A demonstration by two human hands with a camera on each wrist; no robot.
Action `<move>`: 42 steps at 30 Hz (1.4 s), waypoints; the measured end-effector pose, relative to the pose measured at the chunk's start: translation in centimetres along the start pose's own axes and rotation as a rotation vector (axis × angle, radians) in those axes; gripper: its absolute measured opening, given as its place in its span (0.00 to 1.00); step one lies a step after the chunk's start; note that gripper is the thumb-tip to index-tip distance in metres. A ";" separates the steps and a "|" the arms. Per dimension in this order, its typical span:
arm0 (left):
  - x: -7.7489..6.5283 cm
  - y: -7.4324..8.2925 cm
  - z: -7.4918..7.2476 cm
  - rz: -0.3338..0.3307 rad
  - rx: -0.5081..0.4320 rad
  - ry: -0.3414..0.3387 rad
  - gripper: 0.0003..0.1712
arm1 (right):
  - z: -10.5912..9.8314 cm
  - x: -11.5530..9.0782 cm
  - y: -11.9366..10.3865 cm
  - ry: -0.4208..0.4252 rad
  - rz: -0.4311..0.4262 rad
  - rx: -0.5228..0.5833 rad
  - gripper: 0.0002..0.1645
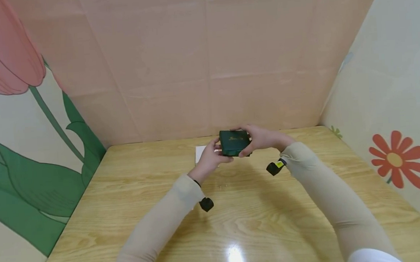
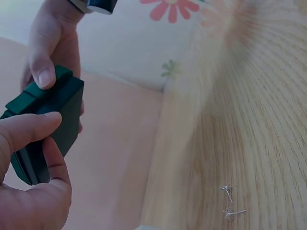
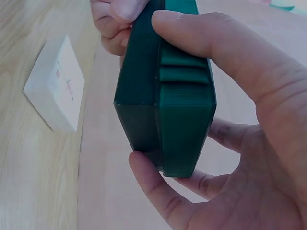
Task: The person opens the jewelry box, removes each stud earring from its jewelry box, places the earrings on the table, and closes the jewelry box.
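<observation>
A dark green jewelry box (image 1: 234, 141) with gold lettering on top is held up above the far part of the table. My left hand (image 1: 211, 157) grips its left end, thumb and fingers bent about the edge. From the other end my right hand (image 1: 262, 139) holds the box, thumb on the front side and fingers around the back. In the right wrist view, the two halves of the box (image 3: 160, 105) meet along a seam, and ribbed folds show on the lighter half. Two small silvery stud earrings (image 2: 227, 192) lie on the wood below.
A white box (image 3: 60, 86) with faint print stands on the table near the back wall, partly hidden behind my left hand in the head view. The wooden table (image 1: 155, 178) ends at a pink wall (image 1: 206, 67). A painted side wall (image 1: 392, 96) borders the right.
</observation>
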State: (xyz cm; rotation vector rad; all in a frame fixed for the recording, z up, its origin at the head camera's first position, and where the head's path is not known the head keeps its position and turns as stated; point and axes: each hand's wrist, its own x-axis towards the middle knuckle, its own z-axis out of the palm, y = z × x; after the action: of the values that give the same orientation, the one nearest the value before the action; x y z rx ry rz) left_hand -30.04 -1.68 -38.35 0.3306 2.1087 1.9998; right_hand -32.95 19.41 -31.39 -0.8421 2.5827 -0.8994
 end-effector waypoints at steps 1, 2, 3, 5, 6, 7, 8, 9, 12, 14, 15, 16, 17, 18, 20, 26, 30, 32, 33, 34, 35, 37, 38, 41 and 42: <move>0.0 -0.1 -0.1 0.001 -0.020 -0.004 0.53 | 0.0 0.0 -0.1 -0.002 0.000 -0.003 0.57; 0.0 -0.2 -0.1 0.001 -0.038 -0.005 0.54 | 0.0 0.1 -0.3 -0.004 0.000 -0.005 0.57; 0.0 -0.4 -0.2 -0.001 -0.058 -0.007 0.54 | 0.1 0.1 -0.4 -0.007 0.000 -0.004 0.57; 0.1 -0.7 -0.4 -0.006 -0.100 -0.018 0.54 | 0.1 0.3 -0.5 -0.012 0.004 -0.009 0.57; 0.1 -0.8 -0.4 -0.008 -0.114 -0.021 0.55 | 0.2 0.4 -0.5 -0.013 0.006 -0.012 0.58; 0.1 -0.9 -0.5 -0.008 -0.124 -0.026 0.55 | 0.2 0.5 -0.6 -0.014 0.008 -0.017 0.58; 0.1 -1.1 -0.6 -0.009 -0.127 -0.028 0.55 | 0.3 0.6 -0.6 -0.013 0.009 -0.024 0.58; 0.1 -1.2 -0.6 -0.009 -0.130 -0.032 0.54 | 0.4 0.7 -0.6 -0.014 0.007 -0.029 0.57; 0.2 -1.5 -0.8 -0.007 -0.137 -0.042 0.54 | 0.5 0.9 -0.7 -0.016 0.009 -0.043 0.56; 0.2 -1.8 -1.0 -0.003 -0.145 -0.051 0.54 | 0.7 1.0 -0.8 -0.020 0.015 -0.042 0.55; 0.2 -1.9 -1.0 -0.001 -0.148 -0.054 0.54 | 0.7 1.0 -0.8 -0.024 0.017 -0.039 0.55; 0.2 -1.9 -1.1 -0.001 -0.151 -0.057 0.55 | 0.8 1.0 -0.8 -0.027 0.024 -0.040 0.55; 0.2 -2.0 -1.2 -0.001 -0.152 -0.060 0.55 | 0.8 1.1 -0.8 -0.031 0.028 -0.041 0.55; 0.1 -2.1 -1.2 -0.001 -0.154 -0.062 0.55 | 0.8 1.1 -0.9 -0.035 0.035 -0.040 0.55; 0.1 -2.1 -1.3 -0.004 -0.161 -0.067 0.55 | 0.9 1.1 -0.9 -0.042 0.041 -0.044 0.55; 0.1 -2.4 -1.7 -0.016 -0.201 -0.092 0.55 | 1.0 1.4 -1.1 -0.055 0.049 -0.052 0.55; 0.2 -2.6 -1.9 -0.010 -0.234 -0.105 0.53 | 1.1 1.6 -1.2 -0.056 0.031 -0.058 0.55; 0.2 -2.7 -2.0 -0.007 -0.249 -0.112 0.53 | 1.2 1.7 -1.3 -0.056 0.027 -0.058 0.55; 0.2 -2.8 -2.0 -0.006 -0.256 -0.115 0.53 | 1.2 1.7 -1.3 -0.055 0.024 -0.057 0.54; 0.2 -2.8 -2.1 -0.008 -0.263 -0.115 0.53 | 1.2 1.7 -1.3 -0.055 0.022 -0.057 0.54; 0.2 -2.9 -2.1 -0.011 -0.273 -0.117 0.53 | 1.2 1.7 -1.3 -0.055 0.021 -0.059 0.54; 0.3 -2.9 -2.2 -0.016 -0.291 -0.117 0.53 | 1.3 1.8 -1.2 -0.054 0.014 -0.066 0.55; 0.3 -3.0 -2.2 -0.018 -0.299 -0.117 0.53 | 1.3 1.9 -1.2 -0.055 0.012 -0.066 0.55; 0.3 -3.0 -2.3 -0.015 -0.307 -0.122 0.52 | 1.3 2.0 -1.2 -0.055 0.000 -0.070 0.55; 0.3 -3.0 -2.3 -0.014 -0.306 -0.124 0.52 | 1.3 2.1 -1.2 -0.057 -0.002 -0.066 0.54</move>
State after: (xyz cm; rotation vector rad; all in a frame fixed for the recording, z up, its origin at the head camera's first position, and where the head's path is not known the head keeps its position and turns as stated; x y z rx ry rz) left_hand -31.11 -3.95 -41.24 0.3721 1.6948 2.1899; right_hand -33.50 16.80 -31.80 -0.8758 2.5756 -0.7831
